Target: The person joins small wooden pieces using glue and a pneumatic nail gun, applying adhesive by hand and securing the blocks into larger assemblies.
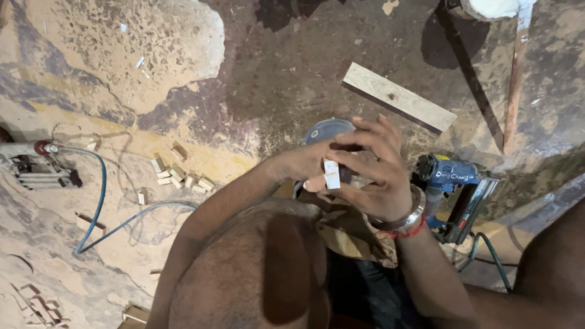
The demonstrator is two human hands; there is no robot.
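We look down at a dusty floor [183, 61]. Our two hands are close together in the middle. Our left hand [301, 164] is curled shut and pinches a small white piece [332, 174] with its fingertips. Our right hand [375, 170] is curved over the same white piece, with its fingers spread and bent, and it touches the piece too. The piece stands up between the two hands. On the right wrist we wear a silver bangle [413, 213] and a red thread [409, 233].

Just behind our hands sits a round grey thing [326, 129], partly hidden, and we cannot tell what it is. Just beside the right hand, on its outer side, lies a blue nail gun [454, 183] with a green hose [493, 256]. Farther off past the right hand lies a flat wooden board [399, 97].

Well away from the left hand, on its outer side, small wood blocks [180, 173] lie in a little heap. A blue hose [100, 201] curls across the floor to a grey tool [36, 164] at the edge.
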